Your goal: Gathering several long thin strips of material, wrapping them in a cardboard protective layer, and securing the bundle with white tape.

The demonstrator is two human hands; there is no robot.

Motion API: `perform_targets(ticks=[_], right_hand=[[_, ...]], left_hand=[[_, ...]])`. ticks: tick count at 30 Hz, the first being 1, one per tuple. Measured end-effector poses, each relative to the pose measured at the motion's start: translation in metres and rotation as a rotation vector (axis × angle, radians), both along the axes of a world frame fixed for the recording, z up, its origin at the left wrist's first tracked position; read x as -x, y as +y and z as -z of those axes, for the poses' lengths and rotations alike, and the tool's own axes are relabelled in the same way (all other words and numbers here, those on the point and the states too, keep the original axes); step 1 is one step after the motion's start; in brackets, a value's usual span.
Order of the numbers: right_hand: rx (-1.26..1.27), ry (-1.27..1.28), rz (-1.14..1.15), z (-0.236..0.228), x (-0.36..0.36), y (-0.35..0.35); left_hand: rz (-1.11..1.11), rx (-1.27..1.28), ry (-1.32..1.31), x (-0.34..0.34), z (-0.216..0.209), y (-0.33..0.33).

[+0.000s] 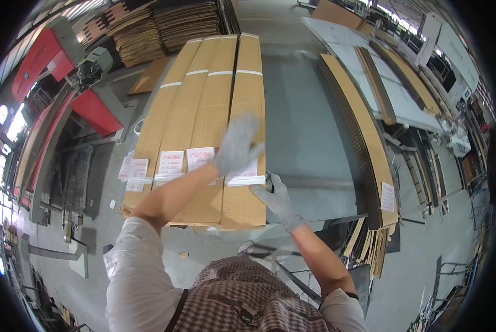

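Observation:
Long brown cardboard bundles [198, 119] lie side by side, bound with white bands and carrying white labels with red print near their close ends. Over the rightmost bundle [247, 94], my gloved left hand [239, 145] is blurred by motion, its thumb apart from the fingers. It partly covers that bundle's label. A white band [245, 181] crosses the bundle just below. At the band's right end, my gloved right hand [278, 199] is closed at the bundle's edge, thumb on the cardboard. Something dark shows between its fingers; I cannot make out what it is.
A dark grey tabletop [308, 122] extends right of the bundles, with another cardboard stack [358, 133] along its far side. Red and grey machinery [95, 113] stands at left. Stacked cardboard [159, 27] is at the back; scrap strips [369, 249] hang at lower right.

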State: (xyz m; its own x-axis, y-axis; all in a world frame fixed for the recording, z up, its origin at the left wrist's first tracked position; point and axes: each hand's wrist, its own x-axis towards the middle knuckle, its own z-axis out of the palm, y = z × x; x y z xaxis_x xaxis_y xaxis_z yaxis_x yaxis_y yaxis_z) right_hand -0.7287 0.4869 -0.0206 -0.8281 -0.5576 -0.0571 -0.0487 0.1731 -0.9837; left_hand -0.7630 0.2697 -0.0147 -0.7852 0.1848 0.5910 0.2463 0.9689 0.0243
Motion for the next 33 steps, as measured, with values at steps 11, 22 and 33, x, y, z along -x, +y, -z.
perform_targets(ticks=[11,22,33], right_hand=[[-0.251,0.262,0.35,0.03,-0.055,0.31],[-0.738,-0.526,0.345,0.087,-0.127,0.577],[-0.741,-0.042,0.209,0.09,-0.056,0.598]], left_hand=[[0.198,-0.59,-0.53,-0.03,-0.076,0.134],[0.18,-1.784,-0.838,0.067,0.115,0.468],[-0.065,-1.994,-0.909,-0.028,0.105,0.509]])
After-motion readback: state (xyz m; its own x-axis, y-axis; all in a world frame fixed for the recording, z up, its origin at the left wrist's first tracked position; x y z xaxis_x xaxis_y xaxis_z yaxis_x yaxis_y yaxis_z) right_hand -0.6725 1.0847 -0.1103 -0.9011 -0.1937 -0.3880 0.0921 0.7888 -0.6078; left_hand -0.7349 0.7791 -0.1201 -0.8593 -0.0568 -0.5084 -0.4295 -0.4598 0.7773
